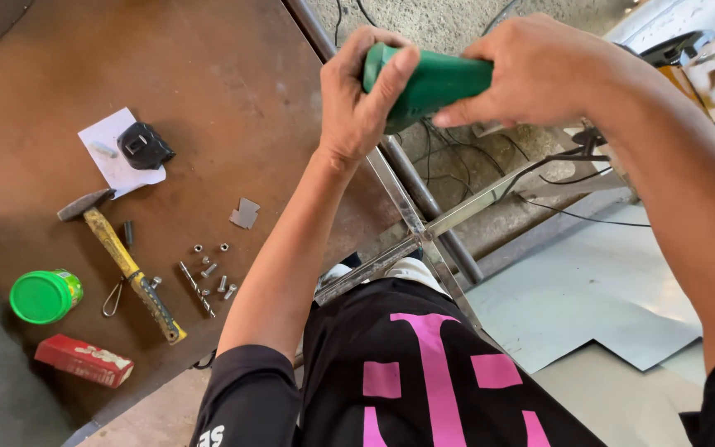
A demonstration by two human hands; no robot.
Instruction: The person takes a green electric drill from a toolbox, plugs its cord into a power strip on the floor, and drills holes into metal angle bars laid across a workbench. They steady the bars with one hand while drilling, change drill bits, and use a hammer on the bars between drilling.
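We grip the green power tool (pixel 428 83) with left hand (pixel 357 99) and right hand (pixel 539 70) closed around it, above the metal frame (pixel 424 228). It may slip toward our legs, or catch the cables (pixel 457 161).

The tool body (pixel 432 83) looks like matt green plastic. Below it, the frame bars (pixel 424 228) are bright, smooth metal. Left of the bars, the counter (pixel 208 99) is rusty, dull brown steel, carrying a hammer (pixel 122 261) with worn yellow handle, white paper (pixel 113 161), and a glossy green lid (pixel 40 296).
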